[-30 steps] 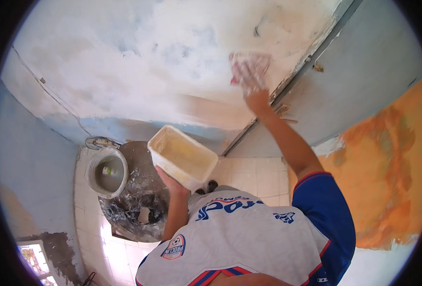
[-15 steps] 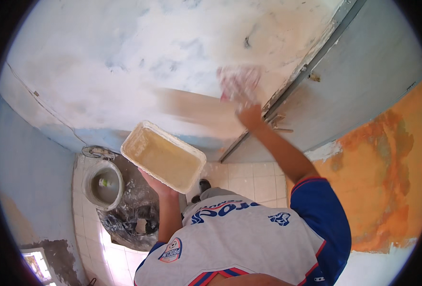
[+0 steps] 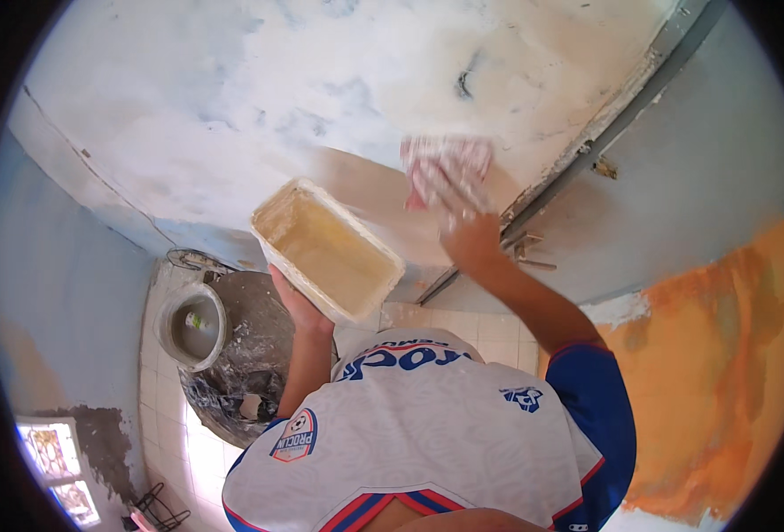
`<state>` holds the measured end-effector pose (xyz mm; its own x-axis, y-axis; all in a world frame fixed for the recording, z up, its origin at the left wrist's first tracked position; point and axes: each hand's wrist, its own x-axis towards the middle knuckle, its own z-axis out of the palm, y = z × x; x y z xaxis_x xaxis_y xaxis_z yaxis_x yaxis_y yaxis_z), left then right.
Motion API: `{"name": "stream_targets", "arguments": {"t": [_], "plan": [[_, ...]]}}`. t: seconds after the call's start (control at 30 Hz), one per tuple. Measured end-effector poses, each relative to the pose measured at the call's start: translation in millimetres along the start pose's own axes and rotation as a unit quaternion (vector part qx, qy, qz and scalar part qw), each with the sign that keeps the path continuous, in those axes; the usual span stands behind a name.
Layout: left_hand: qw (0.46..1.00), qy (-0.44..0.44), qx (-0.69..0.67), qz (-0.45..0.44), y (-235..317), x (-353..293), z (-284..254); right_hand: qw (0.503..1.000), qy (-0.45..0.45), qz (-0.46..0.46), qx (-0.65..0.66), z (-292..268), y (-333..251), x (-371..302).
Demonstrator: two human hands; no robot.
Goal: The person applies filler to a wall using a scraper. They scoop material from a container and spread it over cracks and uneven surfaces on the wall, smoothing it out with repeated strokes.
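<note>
My left hand (image 3: 302, 304) grips a rectangular whitish tub (image 3: 370, 305) from its near left side. Pale, cloudy liquid (image 3: 328, 251) fills part of it, and white residue crusts the rim. My right hand (image 3: 464, 223) presses a red-and-white patterned cloth (image 3: 425, 158) on the white, patchy wall (image 3: 339, 80), its whitened fingers laid over the fabric. Both the cloth and those fingers are slightly blurred. Left of the cloth, a brownish damp-looking patch (image 3: 361, 184) shows on the wall.
A grey door (image 3: 666, 160) with a handle (image 3: 535, 254) stands right of the wall. Low on the left, a round bucket (image 3: 192, 324) holds greyish liquid beside a dark, stained round surface (image 3: 248, 341). A cable (image 3: 108, 182) hangs along the wall. An orange patchy wall (image 3: 711, 372) is at right.
The tub has come up and to the right, closer to the wall. My right hand and the cloth have shifted slightly downward, with the fingers lying more plainly over the cloth. The whole view has shifted a little.
</note>
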<state>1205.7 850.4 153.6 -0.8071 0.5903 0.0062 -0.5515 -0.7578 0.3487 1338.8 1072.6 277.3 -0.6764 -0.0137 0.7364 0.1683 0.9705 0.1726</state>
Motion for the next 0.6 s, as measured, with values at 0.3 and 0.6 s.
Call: {"name": "stream_targets", "arguments": {"t": [0.3, 0.6], "plan": [[0.998, 0.029, 0.033, -0.043, -5.6, -8.7, 6.8, 0.968, 0.246, 0.035, -0.029, -96.1, 37.2, 20.3], [0.993, 0.024, 0.051, -0.102, -8.8, 18.8, 31.2, 0.969, 0.243, -0.012, 0.043, -66.2, 29.9, 16.0]]}}
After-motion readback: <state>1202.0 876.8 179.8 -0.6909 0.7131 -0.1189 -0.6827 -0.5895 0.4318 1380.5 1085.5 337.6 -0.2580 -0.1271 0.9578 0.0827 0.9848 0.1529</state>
